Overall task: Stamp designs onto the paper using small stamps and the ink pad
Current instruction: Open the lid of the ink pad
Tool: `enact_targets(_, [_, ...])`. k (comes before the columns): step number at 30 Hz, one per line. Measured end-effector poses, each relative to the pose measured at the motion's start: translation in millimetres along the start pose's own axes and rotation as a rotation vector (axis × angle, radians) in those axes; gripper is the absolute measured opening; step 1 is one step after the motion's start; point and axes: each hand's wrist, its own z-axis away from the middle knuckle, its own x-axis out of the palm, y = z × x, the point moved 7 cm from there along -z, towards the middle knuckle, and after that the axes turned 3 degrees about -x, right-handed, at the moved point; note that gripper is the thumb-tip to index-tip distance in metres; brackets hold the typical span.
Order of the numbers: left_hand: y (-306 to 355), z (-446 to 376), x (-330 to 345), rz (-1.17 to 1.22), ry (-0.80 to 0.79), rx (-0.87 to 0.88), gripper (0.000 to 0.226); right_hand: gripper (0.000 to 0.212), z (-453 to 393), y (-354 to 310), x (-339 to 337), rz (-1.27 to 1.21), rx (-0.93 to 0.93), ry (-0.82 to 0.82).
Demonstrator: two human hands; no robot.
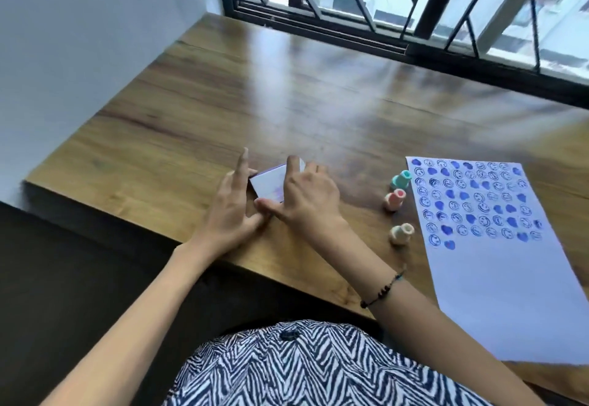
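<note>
Right now, in the head view, both hands are working on the ink pad (266, 185), a small flat white-and-purple case lying on the desk (223, 93) near its front edge, left of the paper (497, 278). The left hand (228, 211) is bracing the case's left edge with its fingers stretched out flat, not closed around anything, while the right hand (307, 196) is curling over the case's top and right side, thumb pressing at the near corner; whether it is truly clamping the case or only resting on it I cannot tell. The case is sitting skewed, one corner pointing toward the person. Three small stamps are lying on their sides in a loose column between the ink pad and the paper: a teal stamp (401, 179), a pink stamp (394, 199) and a cream stamp (402, 232), all just beside the paper's left edge. They are lying to the right of both hands, so the right hand is the nearer one. Each stamp's long axis is running roughly left-to-right, open ends toward the paper, whose upper part is carrying rows of blue prints.
</note>
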Motion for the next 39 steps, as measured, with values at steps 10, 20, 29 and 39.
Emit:
enact_targets(10, [4,1,-6,-0.093,0.024,0.095,0.099,0.079,-15,-15,0,0.054,0.041,-0.116])
enact_targets(20, [-2,0,-6,-0.112,0.025,0.068,0.106,0.034,-35,31,-36,-0.619,0.093,-0.429])
enact_targets(29, [10,2,-9,-0.098,0.055,0.099,0.095,0.012,-53,107,-56,-0.884,0.201,-0.310])
enact_targets(39, [65,-4,14,0.120,0.050,0.146,0.067,0.022,-36,140,-91,-0.317,0.212,0.178])
